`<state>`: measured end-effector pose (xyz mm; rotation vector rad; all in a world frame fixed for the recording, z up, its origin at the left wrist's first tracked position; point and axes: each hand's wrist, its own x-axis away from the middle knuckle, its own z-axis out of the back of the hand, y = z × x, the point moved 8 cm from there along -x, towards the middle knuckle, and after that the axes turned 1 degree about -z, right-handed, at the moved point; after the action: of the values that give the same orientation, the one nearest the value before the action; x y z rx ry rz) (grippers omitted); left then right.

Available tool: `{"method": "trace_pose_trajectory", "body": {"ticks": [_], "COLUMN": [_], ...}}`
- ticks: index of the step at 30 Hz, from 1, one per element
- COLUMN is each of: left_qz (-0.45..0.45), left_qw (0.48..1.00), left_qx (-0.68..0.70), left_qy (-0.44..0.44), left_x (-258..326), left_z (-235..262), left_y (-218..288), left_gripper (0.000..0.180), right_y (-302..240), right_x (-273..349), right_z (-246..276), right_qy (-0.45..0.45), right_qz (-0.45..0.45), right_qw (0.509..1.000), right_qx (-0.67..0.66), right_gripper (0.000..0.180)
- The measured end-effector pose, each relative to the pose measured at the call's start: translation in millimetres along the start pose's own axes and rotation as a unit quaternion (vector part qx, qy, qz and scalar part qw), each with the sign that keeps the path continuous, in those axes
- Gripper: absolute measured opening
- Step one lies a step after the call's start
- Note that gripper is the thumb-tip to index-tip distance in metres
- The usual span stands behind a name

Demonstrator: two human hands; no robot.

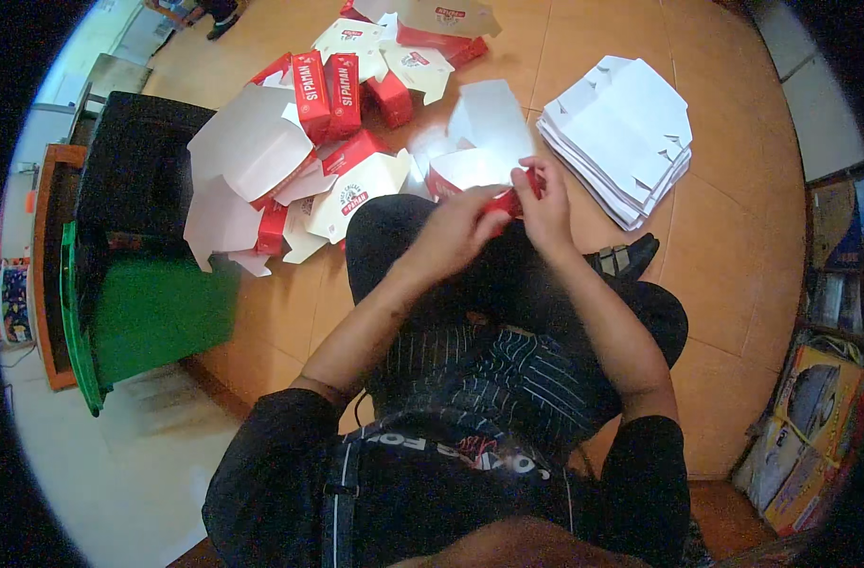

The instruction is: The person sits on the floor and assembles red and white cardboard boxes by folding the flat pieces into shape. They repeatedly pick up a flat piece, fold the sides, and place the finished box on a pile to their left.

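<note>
Tiled floor (735, 237), fingers (491, 223) at edge of box (474, 168), gap beside white stack (619, 128)

Counted: two bare hands, one left hand (454, 229) and one right hand (546, 206); one red-and-white takeaway carton (474, 168) between them; at least eight further cartons (255, 142), exact number obscured by overlap; one stack of white carton blanks (614, 128), individual sheets not countable; one green bin (171, 312); one strapped sandal (626, 258) visible

Sits with folded legs (391, 248), angles both forearms (367, 327) inward, holds left hand (458, 230) and right hand (547, 210) close together with curled fingers (554, 176).
</note>
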<state>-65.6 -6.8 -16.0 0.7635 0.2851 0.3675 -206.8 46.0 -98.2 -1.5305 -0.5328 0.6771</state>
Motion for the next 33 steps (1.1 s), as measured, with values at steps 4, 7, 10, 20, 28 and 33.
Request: {"method": "trace_pose_trajectory", "body": {"ticks": [4, 7, 10, 20, 28, 33], "left_qz": [0.120, 0.150, 0.276, 0.272, 0.274, 0.302], "left_qw": [0.977, 0.927, 0.908, 0.792, 0.805, 0.735], "left_qx": [0.148, -0.013, 0.089, 0.532, 0.431, 0.356], "left_qy": [0.100, 0.343, 0.302, 0.125, 0.302, 0.491], "left_x": [10.0, 33.9, 32.5, 16.5, 29.6, 69.3], "left_z": [0.4, 54.6, 82.2, 40.8, 72.2, 194.1], "left_y": [-2.3, -34.6, -89.1, -67.1, -60.1, -95.0], "left_gripper": [0.066, 0.074, 0.074, 0.057, 0.054, 0.053], "right_y": [40.6, 23.1, -8.0, -3.4, -8.9, -28.4], "right_x": [-1.5, -4.6, -11.7, -2.4, 3.3, -10.7], "right_z": [12.7, 17.7, 10.0, 3.8, -3.2, 10.1], "right_qy": [0.020, 0.039, -0.009, -0.147, -0.116, -0.133], "right_qz": [-0.157, -0.178, -0.155, -0.219, -0.219, -0.149], "right_qw": [0.982, 0.956, 0.928, 0.898, 0.895, 0.910], "right_qx": [-0.104, -0.229, -0.339, -0.352, -0.371, -0.364], "right_gripper": [0.024, 0.030, 0.035, 0.046, 0.045, 0.033]}}
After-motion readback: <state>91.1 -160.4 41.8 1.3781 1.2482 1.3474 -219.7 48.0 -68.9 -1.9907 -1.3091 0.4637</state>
